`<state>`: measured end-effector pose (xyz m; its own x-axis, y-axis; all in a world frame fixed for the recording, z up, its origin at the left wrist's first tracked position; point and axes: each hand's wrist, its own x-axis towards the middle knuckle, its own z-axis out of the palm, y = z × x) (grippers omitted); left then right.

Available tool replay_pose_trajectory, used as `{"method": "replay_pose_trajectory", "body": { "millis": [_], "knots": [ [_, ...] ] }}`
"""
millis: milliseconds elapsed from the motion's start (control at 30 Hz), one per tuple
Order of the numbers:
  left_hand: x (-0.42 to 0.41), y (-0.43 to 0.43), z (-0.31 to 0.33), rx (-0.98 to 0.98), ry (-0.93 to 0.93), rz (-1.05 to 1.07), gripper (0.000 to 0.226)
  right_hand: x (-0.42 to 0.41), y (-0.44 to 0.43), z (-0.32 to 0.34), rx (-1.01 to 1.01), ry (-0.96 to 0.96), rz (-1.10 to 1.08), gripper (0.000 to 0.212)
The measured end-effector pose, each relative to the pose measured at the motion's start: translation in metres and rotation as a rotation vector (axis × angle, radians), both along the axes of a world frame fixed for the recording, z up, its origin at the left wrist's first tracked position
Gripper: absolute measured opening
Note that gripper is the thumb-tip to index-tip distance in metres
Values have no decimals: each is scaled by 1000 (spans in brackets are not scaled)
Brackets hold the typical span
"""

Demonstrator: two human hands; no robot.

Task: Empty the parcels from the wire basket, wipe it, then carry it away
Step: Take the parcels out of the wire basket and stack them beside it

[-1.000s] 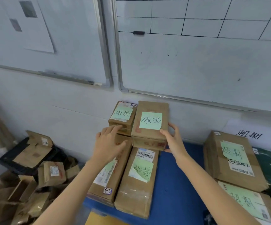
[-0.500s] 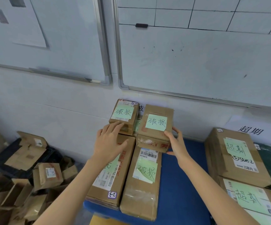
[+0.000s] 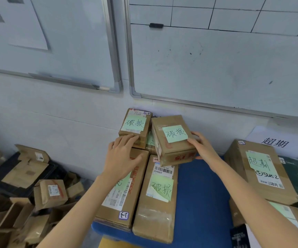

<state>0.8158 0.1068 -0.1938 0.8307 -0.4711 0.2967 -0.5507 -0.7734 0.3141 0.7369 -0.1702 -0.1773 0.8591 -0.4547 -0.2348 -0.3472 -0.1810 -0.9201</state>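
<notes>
Right: we find our right hand (image 3: 205, 149) gripping the tilted small parcel (image 3: 173, 140) by its right side, thumb on top | Left: our left hand (image 3: 121, 158) lies flat, fingers straight, on a long parcel (image 3: 119, 197) | Location: both parcels on the blue table (image 3: 198, 194)

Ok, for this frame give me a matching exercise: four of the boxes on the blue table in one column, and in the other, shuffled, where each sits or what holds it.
Boxes
1. tilted small box
2. long box tagged 2-2
3. small box tagged 2-4
4. dark green box

Places
A. far right of the table
B. rear left of the stack, by the wall
C. gripped by the right hand
D. under the palm of the left hand

Pairs: 1-C, 2-D, 3-B, 4-A
</notes>
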Motion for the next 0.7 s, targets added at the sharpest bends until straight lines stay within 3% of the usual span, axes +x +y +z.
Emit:
{"method": "replay_pose_trajectory", "body": {
  "millis": [200, 333, 700],
  "knots": [
    [-1, -8, -3, -17, 8, -11, 72, -8, 17, -5, -456, -17, 9, 86],
    [0, -16, -4, -31, 6, -23, 61, -10, 38, -5, -677, -28, 6, 87],
    [-9, -22, -4, -39, 3, -8, 60, -7, 6, -5, -507, -3, 128, 86]
  ]
}}
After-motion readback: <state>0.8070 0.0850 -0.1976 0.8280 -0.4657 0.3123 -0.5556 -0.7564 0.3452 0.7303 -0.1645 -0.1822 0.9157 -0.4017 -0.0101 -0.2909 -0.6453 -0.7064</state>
